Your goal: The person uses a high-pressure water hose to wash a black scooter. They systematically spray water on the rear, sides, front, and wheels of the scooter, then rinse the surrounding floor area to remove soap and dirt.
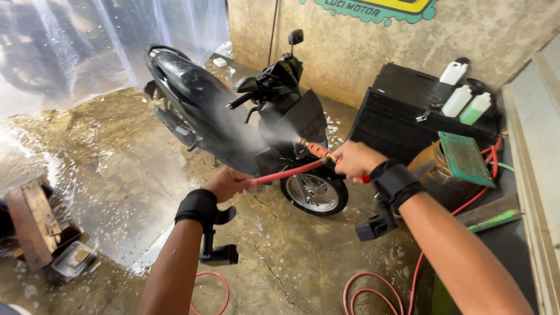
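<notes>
Obs.: my right hand [354,160] is closed in a fist around the red spray lance [318,151] at its grip end; the brass nozzle sticks out just past my knuckles, up and to the left. My left hand [228,182] is curled shut on the red hose [286,172] that runs in a shallow line from that hand to the right one. Both wrists carry black straps with small black devices hanging beneath them.

Spray: a pale fan of mist leaves the nozzle and spreads away from my right hand toward the black scooter [233,111], striking its side panel below the handlebars. The scooter stands just beyond both hands, front wheel [315,192] directly between and slightly behind them, its mirror up above the nozzle.

Around the grip: the wet concrete floor [116,175] lies under and to the left of my left hand, water sheeting across it. More red hose loops lie on the floor below my right forearm. Beyond my right hand, well apart, a black cabinet [402,111] bears two white bottles [455,87] and a green bottle [475,108]. A green-topped rusty box [461,160] sits just beyond my right wrist. Clear plastic sheeting [87,41] hangs far off past my left hand.
</notes>
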